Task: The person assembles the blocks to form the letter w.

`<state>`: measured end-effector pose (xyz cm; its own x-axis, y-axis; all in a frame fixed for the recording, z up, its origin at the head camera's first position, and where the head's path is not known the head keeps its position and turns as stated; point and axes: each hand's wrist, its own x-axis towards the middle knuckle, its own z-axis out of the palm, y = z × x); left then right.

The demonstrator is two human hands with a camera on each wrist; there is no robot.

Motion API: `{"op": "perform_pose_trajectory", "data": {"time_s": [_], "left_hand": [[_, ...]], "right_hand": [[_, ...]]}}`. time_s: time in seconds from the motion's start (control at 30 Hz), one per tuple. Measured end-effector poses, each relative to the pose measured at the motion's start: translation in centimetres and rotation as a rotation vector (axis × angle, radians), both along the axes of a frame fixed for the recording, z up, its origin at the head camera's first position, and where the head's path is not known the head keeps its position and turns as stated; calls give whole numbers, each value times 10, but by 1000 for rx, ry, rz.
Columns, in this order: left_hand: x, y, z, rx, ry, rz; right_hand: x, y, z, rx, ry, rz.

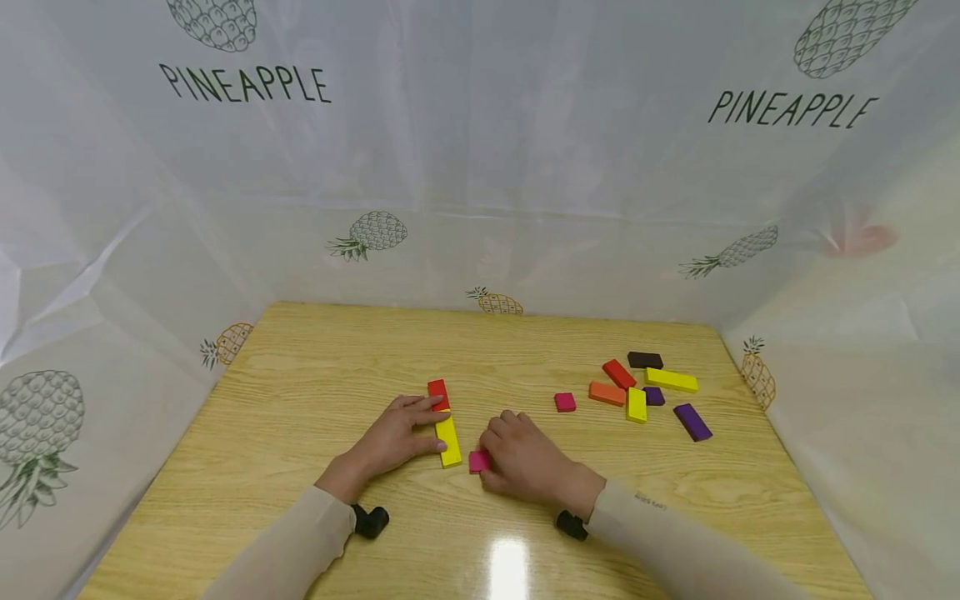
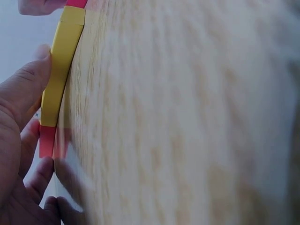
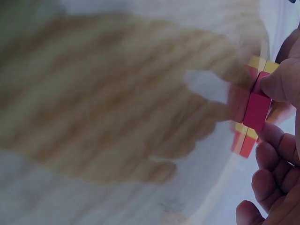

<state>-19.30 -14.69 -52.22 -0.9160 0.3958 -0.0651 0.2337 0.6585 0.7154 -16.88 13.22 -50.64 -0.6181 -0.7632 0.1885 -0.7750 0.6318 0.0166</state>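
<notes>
My left hand (image 1: 393, 437) rests beside a row of two blocks on the wooden table, fingers fairly straight. Its fingertips touch the red block (image 1: 437, 389) at the row's far end, and its thumb lies against the long yellow block (image 1: 449, 446). The left wrist view shows the yellow block (image 2: 65, 61) end to end with the red block (image 2: 47, 140). Just right of the row, my right hand (image 1: 525, 454) pinches a small pink block (image 1: 477, 462) at the table. In the right wrist view, thumb and forefinger hold this pink block (image 3: 257, 111); the hand partly covers it.
Another pink block (image 1: 565, 402) lies beyond the right hand. Farther right is a loose group with a black block (image 1: 645, 360), an orange block (image 1: 607, 393), a purple block (image 1: 692, 422) and several others. A pineapple-print sheet (image 1: 480, 167) hangs around the table (image 1: 337, 350).
</notes>
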Motion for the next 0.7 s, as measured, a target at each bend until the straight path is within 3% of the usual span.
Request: {"op": "perform_pose_trajectory", "data": {"time_s": [0.7], "left_hand": [[0,0,0,6,10,0]], "right_hand": [[9,-9,0,28,-6,23]]}}
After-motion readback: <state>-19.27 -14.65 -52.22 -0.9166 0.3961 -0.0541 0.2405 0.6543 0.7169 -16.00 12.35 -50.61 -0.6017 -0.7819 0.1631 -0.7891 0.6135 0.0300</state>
